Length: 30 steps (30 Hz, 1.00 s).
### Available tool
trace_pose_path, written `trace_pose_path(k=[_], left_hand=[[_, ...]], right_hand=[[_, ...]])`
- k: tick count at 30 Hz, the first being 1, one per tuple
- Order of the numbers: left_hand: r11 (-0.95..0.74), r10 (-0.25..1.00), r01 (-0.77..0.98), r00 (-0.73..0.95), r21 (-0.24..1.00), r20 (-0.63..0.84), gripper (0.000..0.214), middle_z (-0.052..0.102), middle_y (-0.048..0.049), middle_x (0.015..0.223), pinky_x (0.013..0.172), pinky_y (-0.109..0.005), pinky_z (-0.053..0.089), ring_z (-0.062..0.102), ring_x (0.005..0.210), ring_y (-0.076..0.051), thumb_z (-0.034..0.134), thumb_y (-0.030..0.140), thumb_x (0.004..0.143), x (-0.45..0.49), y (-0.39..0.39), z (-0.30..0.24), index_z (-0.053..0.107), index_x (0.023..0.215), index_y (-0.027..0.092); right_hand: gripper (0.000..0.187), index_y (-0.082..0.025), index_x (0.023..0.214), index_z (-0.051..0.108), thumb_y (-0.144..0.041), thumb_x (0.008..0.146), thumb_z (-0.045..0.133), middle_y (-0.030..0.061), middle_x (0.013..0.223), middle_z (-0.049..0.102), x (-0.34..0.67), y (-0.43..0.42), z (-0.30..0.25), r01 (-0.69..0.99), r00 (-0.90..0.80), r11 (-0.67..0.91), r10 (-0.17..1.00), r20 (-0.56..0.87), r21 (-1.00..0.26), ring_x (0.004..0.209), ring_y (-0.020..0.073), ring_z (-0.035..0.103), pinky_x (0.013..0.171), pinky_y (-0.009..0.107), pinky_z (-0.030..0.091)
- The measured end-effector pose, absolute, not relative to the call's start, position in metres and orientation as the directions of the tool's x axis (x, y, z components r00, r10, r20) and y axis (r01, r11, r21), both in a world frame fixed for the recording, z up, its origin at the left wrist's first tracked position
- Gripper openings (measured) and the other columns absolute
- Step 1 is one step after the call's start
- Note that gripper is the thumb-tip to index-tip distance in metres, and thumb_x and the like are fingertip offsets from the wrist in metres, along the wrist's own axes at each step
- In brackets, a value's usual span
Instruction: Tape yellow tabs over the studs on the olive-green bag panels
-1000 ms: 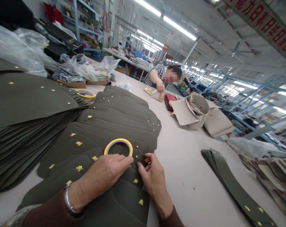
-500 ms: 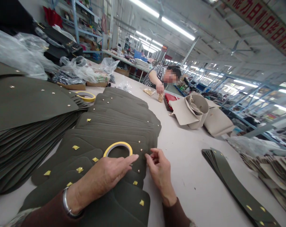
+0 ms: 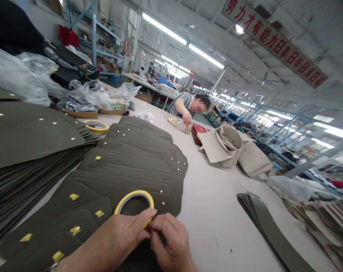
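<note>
A roll of yellow tape [image 3: 135,194] stands out beyond my left hand [image 3: 123,236], which grips its near side with thumb and fingers. My right hand [image 3: 171,241] is closed in a pinch right beside the left thumb, at the roll's lower right edge. Whatever its fingertips hold is hidden. Both hands are above overlapping dark green leather panels [image 3: 132,151] fanned across the table. Small yellow tape pieces [image 3: 75,230] stick to the nearer panels, and little metal studs [image 3: 163,204] dot their right edges.
Another stack of green panels [image 3: 32,139] fills the left, with a second tape roll [image 3: 96,127] behind it. Beige bag parts [image 3: 228,145] and green strips [image 3: 269,226] lie to the right. Across the table, a person in stripes [image 3: 177,105] touches a bag of gold pieces [image 3: 188,128].
My hands have come together, lower in view. My right hand has left the panels' edge and now pinches beside the tape roll. The view has tilted up slightly.
</note>
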<state>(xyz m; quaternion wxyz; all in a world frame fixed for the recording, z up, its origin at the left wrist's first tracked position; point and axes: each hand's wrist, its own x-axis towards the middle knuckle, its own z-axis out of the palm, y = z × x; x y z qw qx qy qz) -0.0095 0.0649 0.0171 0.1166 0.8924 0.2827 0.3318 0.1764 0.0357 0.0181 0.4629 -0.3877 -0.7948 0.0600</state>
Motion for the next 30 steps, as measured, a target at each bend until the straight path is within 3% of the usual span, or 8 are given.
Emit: trace_pose_path(k=[6,8,10,12,15,18,24,30], left_hand=[[-0.810,0.582,0.401,0.637,0.427,0.506,0.021,0.069,0.0064,0.077,0.055,-0.016,0.048,0.070,0.065,-0.011,0.037,0.010,0.093,-0.005,0.072,0.011,0.051,0.095,0.026],[-0.813,0.582,0.433,0.620,0.389,0.526,0.023,0.064,0.0063,0.070,0.050,-0.018,0.044,0.066,0.058,-0.011,0.035,0.008,0.092,-0.005,0.072,0.010,0.050,0.087,0.026],[-0.831,0.554,0.444,0.601,0.336,0.576,0.024,0.062,0.0054,0.068,0.048,-0.021,0.040,0.062,0.053,-0.012,0.034,0.008,0.093,-0.005,0.071,0.010,0.049,0.085,0.026],[-0.849,0.518,0.437,0.583,0.296,0.626,0.024,0.059,0.0046,0.066,0.047,-0.023,0.037,0.058,0.051,-0.013,0.033,0.009,0.094,-0.004,0.068,0.010,0.047,0.083,0.025],[-0.878,0.472,0.383,0.596,0.287,0.649,0.024,0.058,0.0028,0.069,0.050,-0.024,0.037,0.056,0.055,-0.014,0.031,0.012,0.097,0.001,0.061,0.011,0.047,0.084,0.024],[-0.873,0.486,0.372,0.635,0.314,0.600,0.023,0.060,0.0011,0.073,0.054,-0.025,0.038,0.057,0.060,-0.015,0.031,0.013,0.099,0.004,0.058,0.010,0.049,0.089,0.023],[-0.770,0.636,0.595,0.687,0.231,0.352,0.014,0.063,-0.0010,0.082,0.066,-0.033,0.037,0.055,0.073,-0.021,0.049,0.011,0.095,0.004,0.065,0.012,0.055,0.088,0.021],[-0.766,0.636,0.574,0.743,0.290,0.209,0.012,0.062,-0.0011,0.085,0.074,-0.036,0.037,0.052,0.080,-0.022,0.050,0.013,0.095,0.007,0.062,0.017,0.056,0.089,0.021]], right_hand=[[0.022,-0.021,0.072,0.059,-0.004,0.078,0.048,-0.0020,0.053,0.061,0.170,0.046,0.009,0.690,-0.166,0.682,0.473,0.865,-0.241,0.044,0.0111,0.056,0.046,0.020,0.043],[0.022,-0.021,0.071,0.061,-0.004,0.077,0.048,-0.0015,0.053,0.061,0.167,0.043,0.009,0.709,-0.129,0.661,0.466,0.875,-0.247,0.044,0.0113,0.057,0.046,0.020,0.043],[0.021,-0.020,0.068,0.064,-0.006,0.075,0.050,-0.0010,0.053,0.062,0.164,0.039,0.008,0.700,-0.063,0.626,0.532,0.844,-0.343,0.043,0.0113,0.057,0.045,0.020,0.043],[0.017,-0.019,0.063,0.064,-0.010,0.073,0.054,-0.0012,0.051,0.062,0.162,0.035,0.006,0.643,0.063,0.515,0.702,0.709,-0.567,0.041,0.0108,0.056,0.042,0.019,0.041],[0.013,-0.018,0.061,0.064,-0.019,0.073,0.061,-0.0017,0.048,0.061,0.165,0.034,0.008,0.385,0.222,0.181,0.934,0.281,-0.905,0.040,0.0109,0.054,0.040,0.019,0.041],[0.014,-0.016,0.066,0.065,-0.028,0.072,0.068,-0.0012,0.048,0.062,0.179,0.036,0.016,0.140,0.219,-0.068,0.975,-0.036,-0.988,0.042,0.0121,0.057,0.043,0.021,0.046],[0.026,-0.013,0.078,0.072,-0.038,0.073,0.074,0.0042,0.064,0.070,0.208,0.039,0.015,0.136,0.214,-0.122,0.973,-0.091,-0.983,0.058,0.0138,0.064,0.057,0.023,0.053],[0.023,-0.014,0.078,0.072,-0.038,0.074,0.072,0.0037,0.064,0.070,0.207,0.041,0.009,0.209,0.225,-0.144,0.970,-0.095,-0.967,0.058,0.0146,0.065,0.055,0.024,0.053]])
